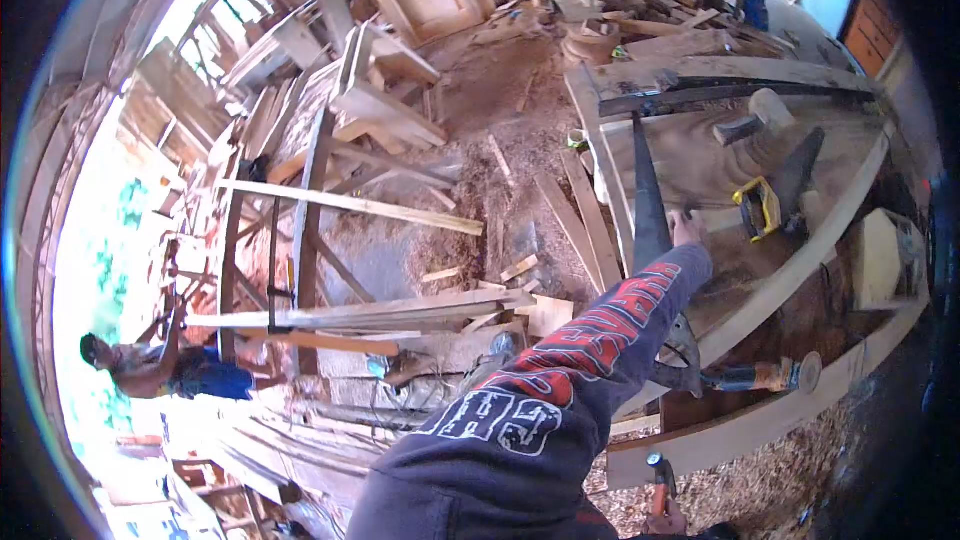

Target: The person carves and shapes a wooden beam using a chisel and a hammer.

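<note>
My left hand [686,228] reaches out over the wooden workbench [720,155], at the end of a dark sleeve with printed letters. Its fingers look stretched forward and hold nothing I can make out. Just beside it lies a long tapering dark blade [649,190], like a handsaw's, partly covered by my forearm. To the right of that hand is a yellow-and-black tool handle [757,209]. Low in the view, my right hand [668,519] is closed around the orange handle of a hammer [658,475], with its head pointing up.
A blue power tool with a round disc [760,378] lies along the bench's near side. Loose boards [580,220] and wood shavings [430,175] cover the floor. A timber frame [310,200] stands left. A person [190,370] is at the far left.
</note>
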Demonstrator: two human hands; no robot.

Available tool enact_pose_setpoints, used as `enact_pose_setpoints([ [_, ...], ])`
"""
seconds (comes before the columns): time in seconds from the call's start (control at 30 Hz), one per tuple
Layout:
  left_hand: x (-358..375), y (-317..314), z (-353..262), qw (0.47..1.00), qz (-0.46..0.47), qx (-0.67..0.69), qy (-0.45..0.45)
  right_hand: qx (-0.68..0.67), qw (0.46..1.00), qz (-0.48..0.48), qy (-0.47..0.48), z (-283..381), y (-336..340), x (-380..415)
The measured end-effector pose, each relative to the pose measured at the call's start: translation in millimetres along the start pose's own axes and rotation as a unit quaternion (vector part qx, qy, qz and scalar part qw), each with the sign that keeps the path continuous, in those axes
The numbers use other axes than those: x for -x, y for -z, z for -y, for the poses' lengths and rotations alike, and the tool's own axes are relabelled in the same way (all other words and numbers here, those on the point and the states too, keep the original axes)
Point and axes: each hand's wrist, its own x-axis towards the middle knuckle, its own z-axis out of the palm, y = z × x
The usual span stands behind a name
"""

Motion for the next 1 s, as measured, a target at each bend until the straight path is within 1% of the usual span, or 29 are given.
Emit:
enact_pose_setpoints([
  [0.03,9.4,19.1,0.7,1.0,-0.009,0.024,-0.005,-0.079,0.996,0.036,0.007,-2.0,-2.2,3.3],
  [0.07,23.7,50.8,6.5,0.996,-0.033,0.072,-0.034,-0.158,0.985,0.073,0.008,-1.5,-3.8,8.1],
  [0.13,35.2,102.0,13.3,0.981,-0.103,0.159,-0.049,-0.118,0.993,0.016,-0.016,18.7,-9.2,14.0],
  [0.2,-34.1,64.7,-27.4,0.95,-0.224,0.213,0.032,-0.069,0.997,-0.026,-0.029,41.6,-13.7,15.1],
  [0.23,-18.2,112.9,-8.2,0.938,-0.187,0.292,0.024,-0.047,0.998,-0.042,-0.032,55.3,-15.4,15.2],
  [0.27,-1.1,185.1,6.0,0.916,-0.154,0.37,0.014,-0.027,0.998,-0.056,-0.03,69.5,-17.2,14.9],
  [0.3,-0.9,228.6,13.0,0.887,-0.133,0.442,0.019,-0.012,0.998,-0.064,-0.027,84.3,-19.8,14.5],
  [0.33,-5.2,251.5,23.3,0.852,-0.115,0.51,0.023,0.004,0.997,-0.07,-0.023,99.1,-23.0,12.0],
  [0.37,-6.1,270.7,35.9,0.85,-0.126,0.51,0.032,0.019,0.997,-0.073,-0.017,113.4,-27.1,8.8],
  [0.4,-4.5,290.5,45.7,0.807,-0.139,0.574,0.0,0.03,0.997,-0.076,-0.01,128.6,-29.8,7.1],
  [0.47,74.4,366.8,116.6,0.666,-0.186,0.712,-0.121,0.054,0.996,-0.074,0.003,156.7,-41.4,1.0],
  [0.5,115.2,391.9,154.0,0.617,-0.199,0.74,-0.178,0.066,0.995,-0.07,0.009,168.8,-48.9,-3.5],
  [0.53,159.0,412.1,192.2,0.582,-0.212,0.752,-0.226,0.078,0.995,-0.065,0.014,180.3,-58.1,-8.6],
  [0.6,234.3,429.0,269.6,0.561,-0.232,0.74,-0.289,0.101,0.993,-0.049,0.023,201.0,-78.3,-20.3],
  [0.67,316.3,419.9,347.8,0.606,-0.319,0.667,-0.294,0.124,0.992,-0.025,0.024,215.5,-103.1,-35.8],
  [0.7,367.6,414.4,388.9,0.672,-0.314,0.626,-0.243,0.135,0.991,-0.01,0.02,221.2,-119.0,-45.4],
  [0.73,418.6,406.1,423.4,0.703,-0.285,0.628,-0.174,0.146,0.989,0.002,0.018,224.5,-139.2,-52.9],
  [0.77,470.7,392.5,455.0,0.738,-0.321,0.574,-0.148,0.159,0.987,0.015,0.013,226.0,-160.8,-63.4],
  [0.8,525.0,371.4,484.9,0.733,-0.296,0.602,-0.109,0.17,0.985,0.029,0.007,224.4,-185.7,-74.1],
  [0.83,578.3,350.6,499.9,0.689,-0.309,0.651,-0.074,0.181,0.983,0.042,-0.001,222.0,-212.5,-85.0],
  [0.87,640.3,327.0,518.5,0.65,-0.271,0.71,-0.019,0.193,0.979,0.057,-0.011,216.5,-242.8,-97.0],
  [0.9,689.8,313.4,525.4,0.623,-0.307,0.72,-0.001,0.204,0.976,0.07,-0.022,209.3,-273.6,-107.9],
  [0.93,743.9,299.5,522.6,0.562,-0.328,0.752,0.107,0.216,0.972,0.083,-0.035,199.0,-307.2,-117.9],
  [0.97,788.8,286.6,517.8,0.489,-0.343,0.773,0.212,0.229,0.967,0.097,-0.048,187.2,-343.2,-128.5],
  [1.0,819.2,282.7,516.9,0.453,-0.376,0.768,0.252,0.244,0.961,0.11,-0.064,175.8,-378.5,-138.1],
])
